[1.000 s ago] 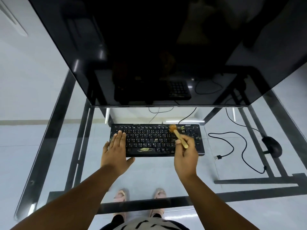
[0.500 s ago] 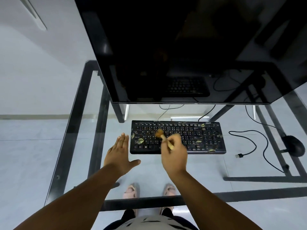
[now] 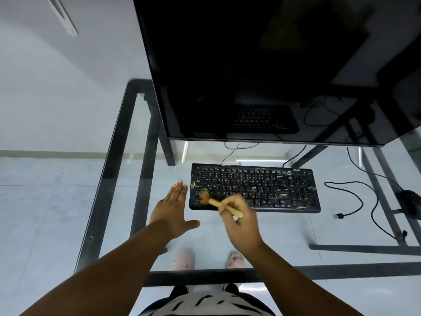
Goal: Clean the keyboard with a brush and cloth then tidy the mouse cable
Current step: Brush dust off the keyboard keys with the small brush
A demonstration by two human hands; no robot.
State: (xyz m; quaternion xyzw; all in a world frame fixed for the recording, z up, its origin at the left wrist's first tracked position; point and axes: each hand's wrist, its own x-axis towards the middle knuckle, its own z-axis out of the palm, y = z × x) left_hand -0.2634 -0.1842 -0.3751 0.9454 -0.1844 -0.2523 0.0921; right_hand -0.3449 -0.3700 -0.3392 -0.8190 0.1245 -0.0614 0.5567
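A black keyboard (image 3: 262, 188) with yellowish scraps scattered on its keys lies on the glass desk. My right hand (image 3: 241, 221) is shut on a small wooden brush (image 3: 218, 202), whose brown bristles touch the keyboard's front left corner. My left hand (image 3: 172, 210) is flat and open on the glass just left of the keyboard, fingers together, thumb out. A black mouse (image 3: 411, 202) sits at the far right, and its black cable (image 3: 355, 201) loops loosely across the glass to a free USB plug (image 3: 338, 216). No cloth is in view.
A large dark monitor (image 3: 262, 65) hangs over the back of the desk above the keyboard. The glass desk (image 3: 127, 156) has a dark metal frame, with its left edge close to my left hand. My feet show through the glass below.
The brush has swept leftwards across the keyboard from its right side to its front left corner. My left hand has come off the keys onto the glass beside it. The view turned left.
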